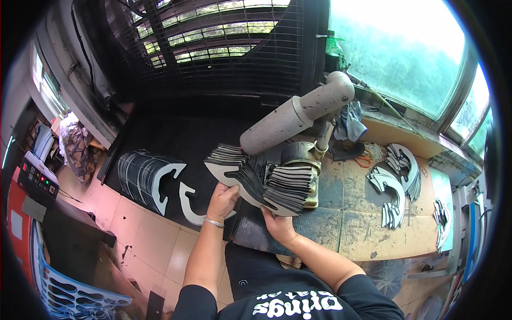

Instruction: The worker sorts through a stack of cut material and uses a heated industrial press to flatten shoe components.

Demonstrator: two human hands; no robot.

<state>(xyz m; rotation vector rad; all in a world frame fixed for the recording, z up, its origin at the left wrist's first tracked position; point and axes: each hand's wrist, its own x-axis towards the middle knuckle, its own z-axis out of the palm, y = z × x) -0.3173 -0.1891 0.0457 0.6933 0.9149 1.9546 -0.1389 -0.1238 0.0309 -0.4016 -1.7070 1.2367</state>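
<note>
I hold a fanned stack of flat curved cut pieces [266, 178], black with pale faces, over the near edge of a worktable [373, 234]. My left hand [222, 200] grips the stack's left end, with a silver bangle on the wrist. My right hand [277, 224] supports the stack from below at its right side. Just behind the stack stands a machine with a grey cylindrical arm [298, 114] and a round head [298, 152].
A second fanned row of the same pieces [144, 173] lies on a dark surface at left, with one loose piece [189, 205] beside it. More piles [392, 186] sit on the table at right. A control box [36, 178] and a blue basket [69, 290] stand at far left.
</note>
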